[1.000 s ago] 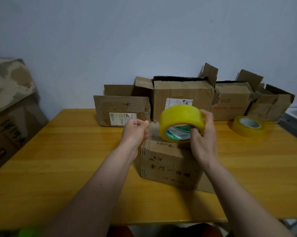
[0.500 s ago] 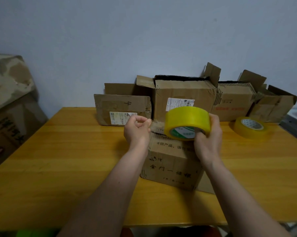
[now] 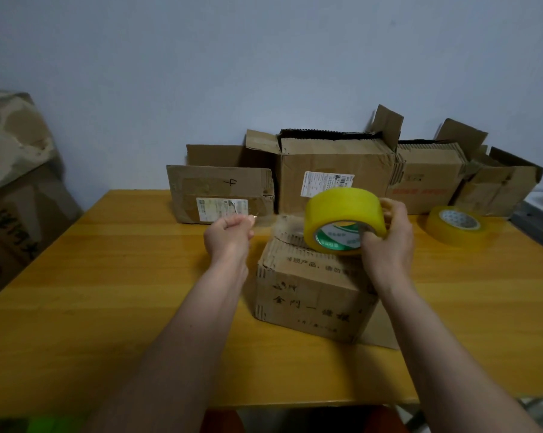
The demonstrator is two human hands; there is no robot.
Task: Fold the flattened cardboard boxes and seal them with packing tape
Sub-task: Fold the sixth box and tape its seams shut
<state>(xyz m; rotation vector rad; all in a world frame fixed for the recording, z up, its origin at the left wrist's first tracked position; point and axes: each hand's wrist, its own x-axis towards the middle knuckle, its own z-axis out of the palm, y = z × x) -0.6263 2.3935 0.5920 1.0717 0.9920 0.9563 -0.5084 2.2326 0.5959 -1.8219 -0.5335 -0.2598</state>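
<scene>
Tape drawn off the roll above the box I am about to seal.

I hold the tape roll [image 3: 345, 220] in my right hand [image 3: 387, 242] just above the top of the folded cardboard box [image 3: 310, 295], which sits on the yellow table [image 3: 107, 276] right in front of me, so that the strip can go straight down onto the flap seam. My right fingers are curled round the roll, with some tucked into its core. My left hand [image 3: 229, 234] is out to the left of the roll at about the same height, fingers bunched tight and pinching the free end of the clear strip [image 3: 264, 218] (it shows only as a faint sheen between hand and roll), which I judge keeps it taut. Both forearms reach forward, wrists raised. A spare roll [image 3: 456, 225] lies flat to the right, near the open boxes [image 3: 335, 170] along the wall.
</scene>
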